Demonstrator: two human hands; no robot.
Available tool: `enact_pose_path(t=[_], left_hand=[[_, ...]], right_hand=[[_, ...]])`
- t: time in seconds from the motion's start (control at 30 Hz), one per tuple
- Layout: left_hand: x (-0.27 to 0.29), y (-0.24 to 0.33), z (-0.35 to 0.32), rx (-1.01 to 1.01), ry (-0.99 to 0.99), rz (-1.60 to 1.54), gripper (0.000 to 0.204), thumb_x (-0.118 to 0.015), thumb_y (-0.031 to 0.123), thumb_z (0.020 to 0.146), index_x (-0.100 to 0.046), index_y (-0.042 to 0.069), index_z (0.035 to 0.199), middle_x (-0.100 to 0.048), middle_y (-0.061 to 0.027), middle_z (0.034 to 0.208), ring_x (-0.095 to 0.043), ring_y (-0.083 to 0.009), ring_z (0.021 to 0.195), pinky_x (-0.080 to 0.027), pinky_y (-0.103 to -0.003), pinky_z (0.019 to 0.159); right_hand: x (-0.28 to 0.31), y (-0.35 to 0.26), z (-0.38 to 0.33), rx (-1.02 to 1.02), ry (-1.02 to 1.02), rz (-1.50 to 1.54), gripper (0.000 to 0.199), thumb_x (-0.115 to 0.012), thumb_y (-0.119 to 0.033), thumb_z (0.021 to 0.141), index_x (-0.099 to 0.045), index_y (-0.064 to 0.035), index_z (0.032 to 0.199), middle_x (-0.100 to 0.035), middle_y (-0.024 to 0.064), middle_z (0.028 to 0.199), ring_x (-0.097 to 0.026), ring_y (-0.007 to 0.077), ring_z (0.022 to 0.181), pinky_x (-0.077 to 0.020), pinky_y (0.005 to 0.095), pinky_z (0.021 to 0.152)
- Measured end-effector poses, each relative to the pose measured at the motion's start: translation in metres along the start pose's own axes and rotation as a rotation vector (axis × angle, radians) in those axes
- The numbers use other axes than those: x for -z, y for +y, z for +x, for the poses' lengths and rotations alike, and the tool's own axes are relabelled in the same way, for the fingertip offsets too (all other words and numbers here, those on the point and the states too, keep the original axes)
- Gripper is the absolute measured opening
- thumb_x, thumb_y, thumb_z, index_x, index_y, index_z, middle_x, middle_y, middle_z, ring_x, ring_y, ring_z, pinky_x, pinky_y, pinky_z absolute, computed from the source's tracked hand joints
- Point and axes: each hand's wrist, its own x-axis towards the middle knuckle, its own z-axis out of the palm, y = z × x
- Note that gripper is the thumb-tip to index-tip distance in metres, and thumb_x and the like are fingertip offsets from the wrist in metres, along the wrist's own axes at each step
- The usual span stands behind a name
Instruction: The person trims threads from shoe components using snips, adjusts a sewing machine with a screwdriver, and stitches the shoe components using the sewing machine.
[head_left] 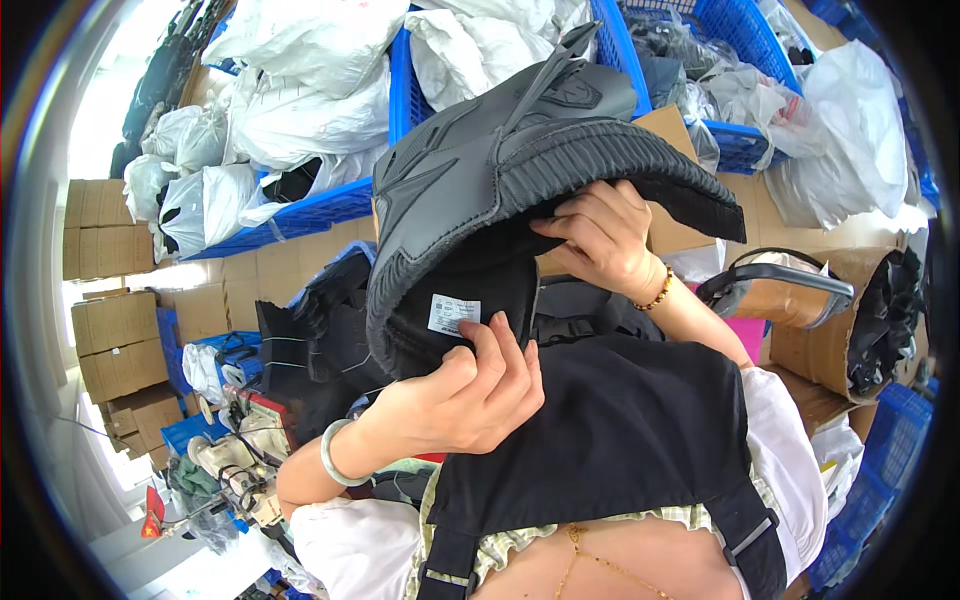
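A: We have the dark grey shoe upper [500, 170] lifted between our two hands, its ribbed knit collar turned toward us and its opening gaping; a small white label [452, 313] shows on the black lining, just above our left thumb.

B: Yes; our left hand [470, 385] is closed on the lower edge of the collar, thumb pressed on the lining beside that label and the fingers curled underneath; a pale jade bangle [335, 455] sits on that wrist.

A: And our right hand [600, 240] grips the upper rim of the opening, fingers bent over the knit edge and tucked into the shoe; a beaded bracelet [657, 293] rings that wrist; the two hands are near each other, the right one higher than the left.

B: Below both hands we see our black apron [620, 430] over white sleeves; beyond the left hand, lower down, stands a sewing machine [240, 440] with black fabric pieces [310, 350] just above it.

A: Above the shoe, past our fingertips, blue plastic crates [330, 205] hold white plastic bags [300, 110]; out past the left wrist we see stacked cardboard boxes [115, 340]; out past the right wrist a brown cardboard barrel [850, 320] lies tipped, dark material spilling from its mouth.
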Motion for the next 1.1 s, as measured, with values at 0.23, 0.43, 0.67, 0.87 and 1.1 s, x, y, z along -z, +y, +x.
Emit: enact_pose_path(t=[0.23, 0.43, 0.67, 0.87, 1.1], left_hand=[[0.002, -0.009, 0.000, 0.055, 0.012, -0.053, 0.018, -0.052, 0.019, 0.078, -0.063, 0.015, 0.092, -0.065, -0.0085, 0.086, -0.059, -0.0204, 0.074, -0.033, -0.025, 0.063], [0.002, -0.013, -0.001, 0.071, 0.053, -0.070, 0.015, -0.053, 0.018, 0.077, -0.062, 0.017, 0.089, -0.065, -0.0053, 0.086, -0.059, -0.0198, 0.077, -0.032, -0.026, 0.063], [0.001, -0.011, 0.005, 0.059, 0.112, -0.002, 0.011, -0.054, 0.018, 0.077, -0.061, 0.017, 0.085, -0.066, -0.0034, 0.087, -0.060, -0.0162, 0.079, -0.029, -0.026, 0.065], [0.002, -0.020, 0.011, 0.124, 0.155, -0.180, 0.016, -0.062, 0.014, 0.071, -0.062, 0.018, 0.086, -0.065, -0.0012, 0.090, -0.062, -0.0160, 0.085, -0.030, -0.027, 0.066], [0.001, -0.027, 0.029, 0.102, 0.221, -0.311, 0.019, -0.066, 0.011, 0.068, -0.062, 0.019, 0.085, -0.066, -0.0012, 0.093, -0.063, -0.0172, 0.086, -0.034, -0.032, 0.072]], right_hand=[[0.002, 0.002, 0.003, -0.058, -0.010, 0.075, 0.026, -0.072, -0.014, 0.050, -0.062, -0.0130, 0.075, -0.055, -0.0026, 0.071, -0.052, 0.0135, 0.066, -0.0324, 0.0272, 0.055], [0.004, 0.000, -0.001, -0.088, 0.040, 0.107, 0.027, -0.073, -0.014, 0.048, -0.057, -0.0143, 0.069, -0.055, -0.0035, 0.069, -0.052, 0.0127, 0.064, -0.0302, 0.0272, 0.055], [0.006, -0.001, -0.011, -0.099, 0.182, 0.067, 0.027, -0.071, -0.015, 0.046, -0.056, -0.0150, 0.068, -0.057, -0.0037, 0.070, -0.054, 0.0122, 0.063, -0.0297, 0.0267, 0.054], [0.023, -0.002, -0.013, -0.142, 0.172, 0.005, 0.026, -0.070, -0.013, 0.046, -0.054, -0.0152, 0.067, -0.056, -0.0045, 0.068, -0.052, 0.0113, 0.061, -0.0283, 0.0268, 0.054], [0.047, -0.011, -0.027, -0.263, 0.197, -0.047, 0.025, -0.070, -0.012, 0.046, -0.051, -0.0156, 0.063, -0.052, -0.0053, 0.063, -0.048, 0.0117, 0.057, -0.0262, 0.0276, 0.053]])
